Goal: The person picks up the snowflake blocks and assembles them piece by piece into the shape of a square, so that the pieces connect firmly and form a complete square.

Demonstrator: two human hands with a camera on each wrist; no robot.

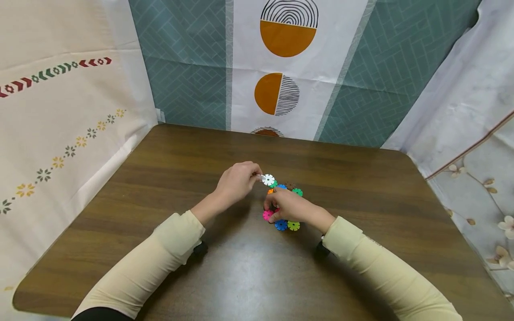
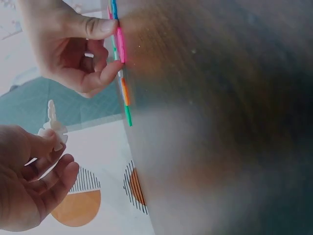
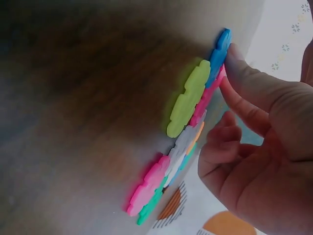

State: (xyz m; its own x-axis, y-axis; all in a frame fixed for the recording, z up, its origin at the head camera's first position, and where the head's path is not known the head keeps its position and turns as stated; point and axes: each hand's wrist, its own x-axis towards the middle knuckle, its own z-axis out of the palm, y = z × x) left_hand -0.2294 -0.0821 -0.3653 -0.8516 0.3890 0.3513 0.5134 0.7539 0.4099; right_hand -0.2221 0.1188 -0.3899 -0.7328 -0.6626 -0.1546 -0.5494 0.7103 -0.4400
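My left hand (image 1: 239, 179) is raised at the left of the group of notched plastic discs. Between its thumb and fingers it pinches white notched discs (image 2: 57, 133), one standing edge-on against another. My right hand (image 1: 292, 205) is low over the group, its thumb and forefinger at the edges of a pink notched disc (image 1: 267, 215). The other fingers of that hand curl inward. Around it lie a blue disc (image 1: 281, 225), a yellow-green disc (image 3: 189, 99) and a grey disc (image 3: 182, 142). My right hand hides part of the group in the head view.
The discs lie flat on a brown wooden table (image 1: 192, 156). At the group's far side are a green disc (image 1: 297, 191) and a brown disc (image 1: 290, 185). Patterned cloths hang behind the table, with a teal and white curtain (image 1: 188, 67) at the back.
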